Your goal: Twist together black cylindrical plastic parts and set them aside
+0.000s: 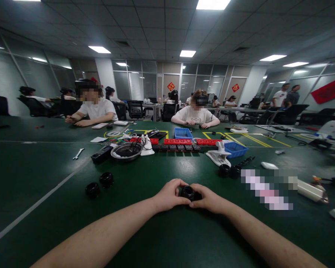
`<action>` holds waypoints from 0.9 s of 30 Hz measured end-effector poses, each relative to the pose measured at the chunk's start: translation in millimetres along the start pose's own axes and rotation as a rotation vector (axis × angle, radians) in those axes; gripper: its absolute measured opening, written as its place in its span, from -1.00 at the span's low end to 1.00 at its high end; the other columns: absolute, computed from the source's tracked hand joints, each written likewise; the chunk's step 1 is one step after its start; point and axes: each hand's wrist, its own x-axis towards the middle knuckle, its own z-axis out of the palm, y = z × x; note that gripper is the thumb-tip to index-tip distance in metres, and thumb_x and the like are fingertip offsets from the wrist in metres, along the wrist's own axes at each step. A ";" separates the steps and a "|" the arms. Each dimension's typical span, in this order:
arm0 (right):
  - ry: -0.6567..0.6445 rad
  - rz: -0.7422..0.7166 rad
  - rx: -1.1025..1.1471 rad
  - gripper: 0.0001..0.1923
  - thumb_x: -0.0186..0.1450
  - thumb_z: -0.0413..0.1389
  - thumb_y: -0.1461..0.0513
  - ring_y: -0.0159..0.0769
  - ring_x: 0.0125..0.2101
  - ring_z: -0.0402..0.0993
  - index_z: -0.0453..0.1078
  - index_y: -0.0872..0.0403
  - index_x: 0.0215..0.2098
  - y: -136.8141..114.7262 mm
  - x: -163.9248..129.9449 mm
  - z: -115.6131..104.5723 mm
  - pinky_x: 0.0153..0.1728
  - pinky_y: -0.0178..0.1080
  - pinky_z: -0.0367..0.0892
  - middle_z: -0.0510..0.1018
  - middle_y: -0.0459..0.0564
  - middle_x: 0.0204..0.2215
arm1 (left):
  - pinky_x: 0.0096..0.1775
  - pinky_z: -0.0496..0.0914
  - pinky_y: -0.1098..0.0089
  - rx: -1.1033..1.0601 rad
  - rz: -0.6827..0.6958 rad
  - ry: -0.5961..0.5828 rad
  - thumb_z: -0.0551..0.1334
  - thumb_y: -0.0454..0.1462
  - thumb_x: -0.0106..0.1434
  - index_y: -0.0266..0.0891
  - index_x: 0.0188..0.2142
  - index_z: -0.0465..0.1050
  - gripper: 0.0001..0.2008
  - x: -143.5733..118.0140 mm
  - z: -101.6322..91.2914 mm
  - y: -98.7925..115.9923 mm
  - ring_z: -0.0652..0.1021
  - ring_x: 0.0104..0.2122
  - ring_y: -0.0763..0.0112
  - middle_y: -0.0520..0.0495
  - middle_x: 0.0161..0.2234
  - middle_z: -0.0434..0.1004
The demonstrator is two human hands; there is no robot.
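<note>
On the green table point(58, 223), left hand point(169, 195) and right hand point(209, 199) grip a black ring point(188, 192), opening upward.

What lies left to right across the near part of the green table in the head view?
Two black rings → left hand → small black round part gripped by both hands → right hand → white-and-silver cylinder.

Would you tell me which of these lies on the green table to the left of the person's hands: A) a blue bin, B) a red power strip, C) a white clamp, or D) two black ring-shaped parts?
D: two black ring-shaped parts lie left of the left hand, which with the right hand holds a small black part.
</note>
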 end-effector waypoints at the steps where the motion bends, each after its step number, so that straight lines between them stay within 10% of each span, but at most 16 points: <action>1: 0.022 0.018 -0.013 -0.69 -0.02 0.17 0.14 -0.31 -0.38 0.26 0.31 0.15 -0.35 0.9 0.1 2.1 -0.39 -0.32 0.16 0.33 -0.09 -0.42 | -0.56 0.13 0.56 0.004 -0.006 0.003 0.31 -0.19 -0.12 -0.27 -0.24 0.31 -0.58 -0.4 0.6 1.1 0.21 -0.58 0.61 0.07 -0.43 0.21; 12: 0.374 0.160 -0.640 -0.67 -0.06 0.14 0.06 -0.24 -0.39 0.24 0.23 0.11 -0.44 -13.7 0.1 29.8 -0.38 -0.25 0.06 0.36 -0.04 -0.46 | -0.47 0.17 0.50 0.176 -0.059 0.251 0.33 -0.20 -0.17 -0.25 -0.32 0.29 -0.61 -4.5 16.3 2.2 0.30 -0.47 0.47 0.02 -0.37 0.27; 27: -0.089 -0.063 0.012 -0.70 0.07 0.10 0.16 -0.23 -0.20 0.25 0.32 0.12 -0.23 -10.8 -3.9 -9.9 -0.15 -0.21 0.15 0.35 -0.03 -0.25 | -0.53 0.17 0.56 0.036 0.015 -0.014 0.29 -0.21 -0.09 -0.24 -0.22 0.30 -0.60 -0.8 -0.7 0.3 0.23 -0.57 0.61 0.05 -0.38 0.23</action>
